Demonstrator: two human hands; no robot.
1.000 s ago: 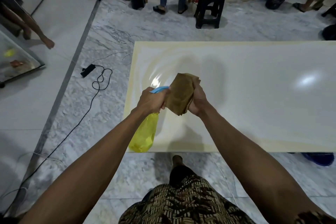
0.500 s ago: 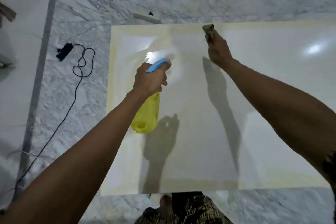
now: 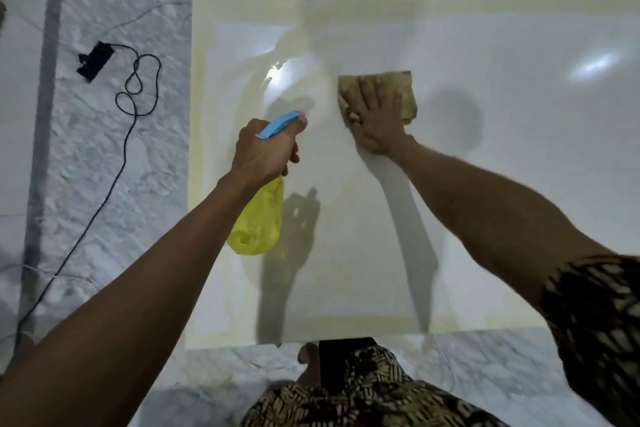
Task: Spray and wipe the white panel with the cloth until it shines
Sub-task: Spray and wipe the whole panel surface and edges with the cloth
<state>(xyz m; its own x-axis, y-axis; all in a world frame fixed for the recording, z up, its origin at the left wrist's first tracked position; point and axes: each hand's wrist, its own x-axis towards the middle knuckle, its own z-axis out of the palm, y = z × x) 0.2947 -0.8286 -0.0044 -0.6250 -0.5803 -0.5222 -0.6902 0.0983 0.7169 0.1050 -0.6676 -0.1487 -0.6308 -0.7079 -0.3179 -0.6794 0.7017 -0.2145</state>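
The white panel (image 3: 485, 184) lay flat on the marble floor (image 3: 114, 166), filling most of the space in front of the person, who stood at its near edge. A yellowish band ran round its border, along the far edge, down the left side and across the near edge, and that band looked dull beside the middle. A wet-looking patch with curved edges spread over the left half, catching a bright glint of lamp light; I judged that part sprayed and only partly wiped. The right half showed a second soft reflection, but whether it had been wiped at all I could not tell. By my reckoning the job was in its early or middle stretch, with the border and much of the surface left to do.

The right hand (image 3: 375, 118) lay flat, fingers spread straight, pressing the brown cloth (image 3: 398, 90) onto the panel a little left of its centre. The left hand (image 3: 263, 149) was curled round the neck of the yellow spray bottle (image 3: 258, 222), held above the panel's left part, its blue nozzle pointing away from the person toward the wet patch.

Off to the left a black cable (image 3: 131, 87) snaked over the floor to a small black plug block (image 3: 95, 61).
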